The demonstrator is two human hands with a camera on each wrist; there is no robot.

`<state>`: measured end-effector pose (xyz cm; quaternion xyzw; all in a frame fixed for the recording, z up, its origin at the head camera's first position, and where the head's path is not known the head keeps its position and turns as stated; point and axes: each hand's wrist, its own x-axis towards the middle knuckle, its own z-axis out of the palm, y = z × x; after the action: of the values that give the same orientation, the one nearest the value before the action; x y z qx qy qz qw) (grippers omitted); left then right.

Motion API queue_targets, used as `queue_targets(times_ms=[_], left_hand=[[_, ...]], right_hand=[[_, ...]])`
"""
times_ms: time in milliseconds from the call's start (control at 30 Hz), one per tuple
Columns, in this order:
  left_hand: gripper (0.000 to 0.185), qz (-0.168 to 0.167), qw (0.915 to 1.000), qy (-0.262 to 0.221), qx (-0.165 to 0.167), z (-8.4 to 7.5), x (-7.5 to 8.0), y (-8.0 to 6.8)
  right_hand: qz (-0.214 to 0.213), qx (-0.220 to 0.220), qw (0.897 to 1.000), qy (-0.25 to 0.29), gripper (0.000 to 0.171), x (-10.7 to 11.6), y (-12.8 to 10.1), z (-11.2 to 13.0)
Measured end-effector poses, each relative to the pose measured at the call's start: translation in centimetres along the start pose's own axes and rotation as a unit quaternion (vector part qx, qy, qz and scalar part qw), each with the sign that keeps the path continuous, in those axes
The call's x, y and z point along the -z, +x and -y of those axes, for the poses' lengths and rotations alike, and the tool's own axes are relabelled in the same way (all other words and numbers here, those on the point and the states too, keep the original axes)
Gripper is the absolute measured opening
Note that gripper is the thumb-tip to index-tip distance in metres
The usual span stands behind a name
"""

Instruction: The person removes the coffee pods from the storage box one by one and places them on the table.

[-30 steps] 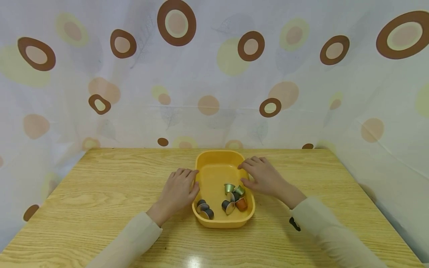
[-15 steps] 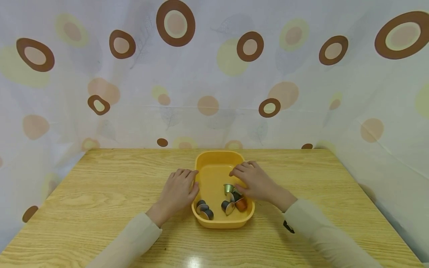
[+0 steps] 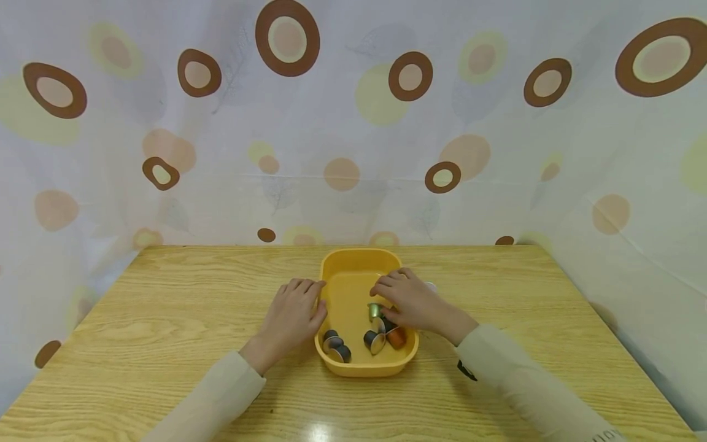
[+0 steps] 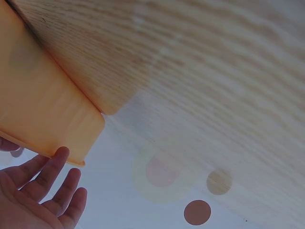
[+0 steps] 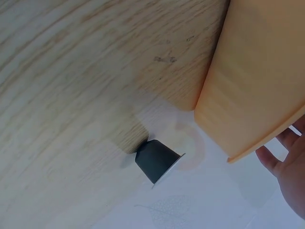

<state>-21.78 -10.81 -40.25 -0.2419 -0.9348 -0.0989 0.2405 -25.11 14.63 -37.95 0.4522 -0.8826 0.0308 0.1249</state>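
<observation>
Now my left hand (image 3: pixel 291 317) rests flat and relaxed against the left rim of the yellow tray (image 3: pixel 348 283) on the wooden table (image 3: pixel 166 319). Over its right side, my right hand (image 3: pixel 411 302) curls above the green capsule (image 3: pixel 375 309); whether it grips it, I cannot tell.

Right hand (image 3: pixel 411 302) covers part of the pod cluster (image 3: pixel 385 331) in the yellow tray (image 3: pixel 353 261), so can't tell if fingertips pinch one. Pod beyond tray mostly hidden in head view.

A wooden table (image 3: pixel 166 319) carries a yellow tray (image 3: pixel 353 261) and, just beside its right edge, a dark capsule (image 5: pixel 156 161).
</observation>
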Motion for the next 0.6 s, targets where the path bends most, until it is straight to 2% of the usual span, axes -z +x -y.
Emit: queue_targets(times_ms=[300, 600], left_hand=[[0.033, 0.004, 1.0, -0.002, 0.003, -0.05, 0.1, -0.06], [0.033, 0.002, 1.0, 0.0, 0.002, -0.03, 0.08, 0.01]], right_hand=[[0.043, 0.001, 0.999, 0.014, 0.027, -0.23, 0.52, -0.09], [0.058, 0.001, 0.998, 0.006, 0.026, -0.52, 0.93, 0.12]])
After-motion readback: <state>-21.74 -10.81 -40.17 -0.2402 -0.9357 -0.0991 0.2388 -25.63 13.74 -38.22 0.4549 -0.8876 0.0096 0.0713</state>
